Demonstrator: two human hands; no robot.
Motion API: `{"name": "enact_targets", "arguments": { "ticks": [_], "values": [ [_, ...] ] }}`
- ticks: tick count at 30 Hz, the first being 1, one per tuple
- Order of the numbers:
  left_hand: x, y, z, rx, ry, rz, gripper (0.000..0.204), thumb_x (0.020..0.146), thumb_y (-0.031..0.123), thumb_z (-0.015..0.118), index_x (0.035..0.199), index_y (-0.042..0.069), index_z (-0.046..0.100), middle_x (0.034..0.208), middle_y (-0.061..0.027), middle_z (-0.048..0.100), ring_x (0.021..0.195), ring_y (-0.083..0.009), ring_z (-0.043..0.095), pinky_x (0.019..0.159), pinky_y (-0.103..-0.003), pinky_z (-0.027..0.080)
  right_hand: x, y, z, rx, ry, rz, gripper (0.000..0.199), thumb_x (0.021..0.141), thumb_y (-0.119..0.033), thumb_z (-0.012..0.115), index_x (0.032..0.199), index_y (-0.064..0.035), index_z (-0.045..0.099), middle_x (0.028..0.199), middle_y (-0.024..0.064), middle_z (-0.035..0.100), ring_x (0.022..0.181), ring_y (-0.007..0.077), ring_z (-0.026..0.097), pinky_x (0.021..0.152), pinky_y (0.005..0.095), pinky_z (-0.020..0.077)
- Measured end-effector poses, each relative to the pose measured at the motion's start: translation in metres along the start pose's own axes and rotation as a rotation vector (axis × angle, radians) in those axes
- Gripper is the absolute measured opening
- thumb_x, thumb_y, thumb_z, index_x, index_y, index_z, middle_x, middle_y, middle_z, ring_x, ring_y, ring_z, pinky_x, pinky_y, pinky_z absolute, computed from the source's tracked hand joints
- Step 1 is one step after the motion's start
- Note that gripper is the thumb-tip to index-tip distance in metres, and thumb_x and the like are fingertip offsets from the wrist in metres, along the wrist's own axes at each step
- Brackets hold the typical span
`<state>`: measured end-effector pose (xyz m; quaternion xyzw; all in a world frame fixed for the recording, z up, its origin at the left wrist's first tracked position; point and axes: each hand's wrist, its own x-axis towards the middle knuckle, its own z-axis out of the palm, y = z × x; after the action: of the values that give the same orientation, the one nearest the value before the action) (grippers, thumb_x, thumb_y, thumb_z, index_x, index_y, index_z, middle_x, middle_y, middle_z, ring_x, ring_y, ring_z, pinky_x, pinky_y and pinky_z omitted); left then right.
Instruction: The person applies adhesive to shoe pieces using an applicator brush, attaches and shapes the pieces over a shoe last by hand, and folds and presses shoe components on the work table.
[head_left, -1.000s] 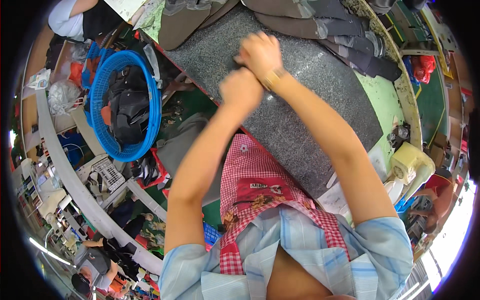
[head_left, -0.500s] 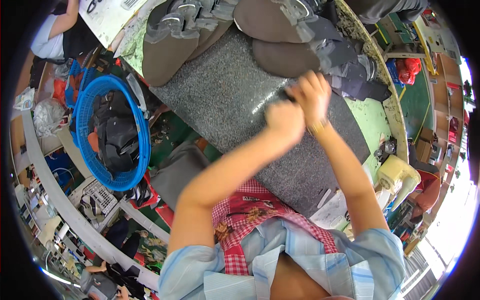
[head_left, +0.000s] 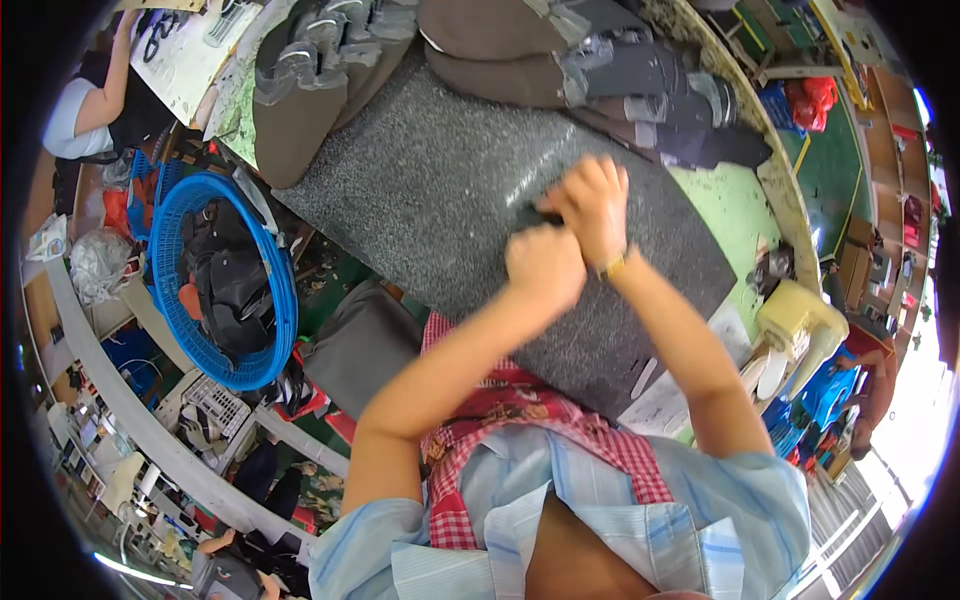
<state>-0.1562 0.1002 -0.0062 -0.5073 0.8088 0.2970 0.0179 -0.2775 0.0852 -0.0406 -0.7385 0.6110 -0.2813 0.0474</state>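
Small dark piece (head_left: 545, 215) — pinched between left hand (head_left: 545, 268) and right hand (head_left: 597, 205), both closed on it, held low over grey speckled mat (head_left: 430, 190) for support — dark cut pieces (head_left: 330, 75) stacked behind

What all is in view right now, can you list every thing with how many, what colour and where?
mat: one, speckled dark grey, centre of the workbench
dark piece: one, black, small, gripped between both hands over the mat
shoe uppers: several, brown and grey, piled along the mat's far edge
basket: one, blue, round, left of the bench, filled with black pieces
machine: one, pale yellow, at the right
papers: a few, white, near edge of the bench at the right
co-worker: one, white sleeve, upper left
apron: one, red checked, on the person
left hand: closed in a fist on the dark piece
right hand: gripping the dark piece, band at the wrist
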Motion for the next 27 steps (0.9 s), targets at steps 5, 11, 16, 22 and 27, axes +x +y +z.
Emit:
{"name": "enact_targets", "arguments": {
  "ticks": [5, 11, 16, 22, 27],
  "values": [
    [0.057, -0.026, -0.045, 0.037, 0.098, -0.086, 0.022, 0.080, 0.021, 0.059, 0.069, 0.006, 0.071, 0.069, -0.0152, 0.070, 0.067, -0.0322, 0.071, 0.063, -0.045, 0.056, 0.075, 0.008, 0.039, 0.034, 0.226, -0.012, 0.023, 0.064, -0.027, 0.077, 0.066, -0.0145, 0.058, 0.076, 0.0025, 0.053, 0.079, 0.0254, 0.052, 0.070, 0.0377, 0.0368],
    [0.027, 0.034, 0.015, 0.000, -0.034, 0.048, 0.018, 0.078, 0.016, 0.057, 0.075, 0.006, 0.071, 0.078, -0.0174, 0.070, 0.076, -0.0324, 0.071, 0.067, -0.046, 0.056, -0.009, 0.039, -0.021, -0.123, 0.143, 0.061, 0.024, 0.063, -0.027, 0.078, 0.065, -0.0146, 0.058, 0.075, 0.0028, 0.052, 0.079, 0.0259, 0.053, 0.068, 0.0394, 0.0373],
    [0.097, 0.004, -0.045, 0.010, 0.136, -0.109, 0.024, 0.080, 0.024, 0.060, 0.075, 0.004, 0.072, 0.077, -0.0194, 0.070, 0.076, -0.0338, 0.071, 0.068, -0.044, 0.056, 0.091, 0.056, 0.029, -0.089, 0.374, 0.020, 0.022, 0.062, -0.027, 0.079, 0.064, -0.0160, 0.059, 0.073, 0.0003, 0.054, 0.079, 0.0251, 0.053, 0.069, 0.0394, 0.0382],
    [0.041, 0.056, 0.024, 0.008, -0.025, 0.089, 0.021, 0.080, 0.019, 0.057, 0.078, 0.005, 0.072, 0.080, -0.0189, 0.071, 0.076, -0.0340, 0.071, 0.070, -0.045, 0.056, -0.022, 0.068, -0.026, -0.114, 0.163, 0.073, 0.021, 0.061, -0.024, 0.080, 0.066, -0.0141, 0.062, 0.077, 0.0027, 0.057, 0.082, 0.0252, 0.054, 0.071, 0.0390, 0.0383],
    [0.099, 0.034, -0.035, 0.008, 0.108, -0.006, 0.018, 0.080, 0.022, 0.061, 0.076, 0.007, 0.072, 0.079, -0.0154, 0.071, 0.075, -0.0311, 0.071, 0.065, -0.043, 0.056, 0.073, 0.076, 0.000, -0.145, 0.271, 0.073, 0.022, 0.065, -0.027, 0.077, 0.065, -0.0156, 0.058, 0.075, -0.0001, 0.053, 0.080, 0.0248, 0.053, 0.070, 0.0386, 0.0377]
  ]
}}
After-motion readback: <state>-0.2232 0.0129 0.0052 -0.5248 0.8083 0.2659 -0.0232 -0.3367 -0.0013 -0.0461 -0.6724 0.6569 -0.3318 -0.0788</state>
